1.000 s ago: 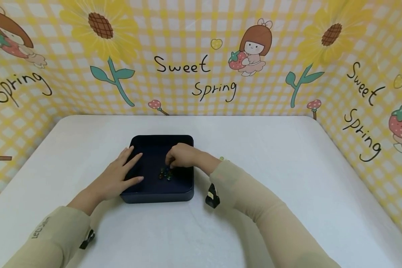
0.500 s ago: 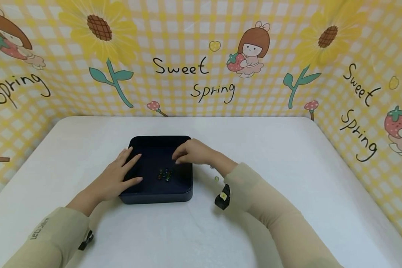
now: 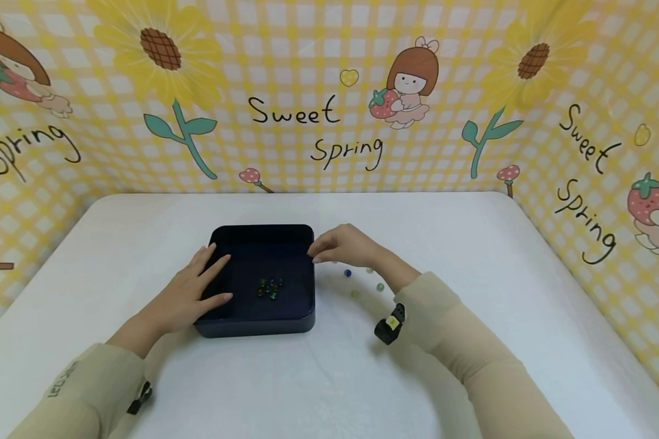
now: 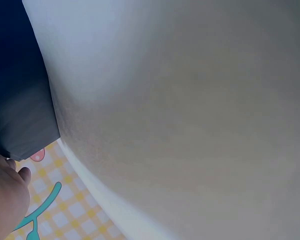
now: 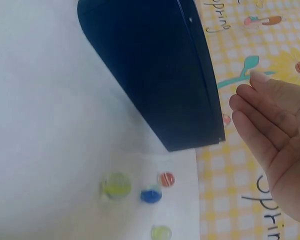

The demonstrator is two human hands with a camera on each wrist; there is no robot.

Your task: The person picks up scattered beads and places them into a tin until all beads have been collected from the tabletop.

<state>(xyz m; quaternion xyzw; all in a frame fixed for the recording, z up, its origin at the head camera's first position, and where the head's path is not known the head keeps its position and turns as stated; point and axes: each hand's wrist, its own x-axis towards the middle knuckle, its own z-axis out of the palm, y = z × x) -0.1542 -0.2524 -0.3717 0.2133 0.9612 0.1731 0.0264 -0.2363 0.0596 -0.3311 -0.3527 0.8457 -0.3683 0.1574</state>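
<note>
A dark navy square tray [image 3: 255, 328] sits left of centre on the white table in the head view. Several glass marbles [image 3: 271, 288] lie clustered on its floor. My left hand [image 3: 183, 296] rests on the tray's left rim with fingers spread. Just outside the right rim hovers my right hand [image 3: 354, 249]; the right wrist view shows no marble between its loosely bent fingers. Beside the tray lie a blue marble [image 3: 348, 273], a green marble [image 3: 381, 287] and a yellow-green marble [image 3: 354, 294]. A red marble [image 5: 167, 179] also appears in the right wrist view.
The white table [image 3: 285, 390] spreads around the tray on all sides. Behind it hangs a yellow checked cloth [image 3: 285, 67] printed with sunflowers and lettering. Each wrist carries a small black camera, such as the right camera [image 3: 388, 328].
My right hand has left the tray's interior, moving right past the rim as its fingers loosened. Loose marbles beside the tray have come into sight. My left hand has stayed put.
</note>
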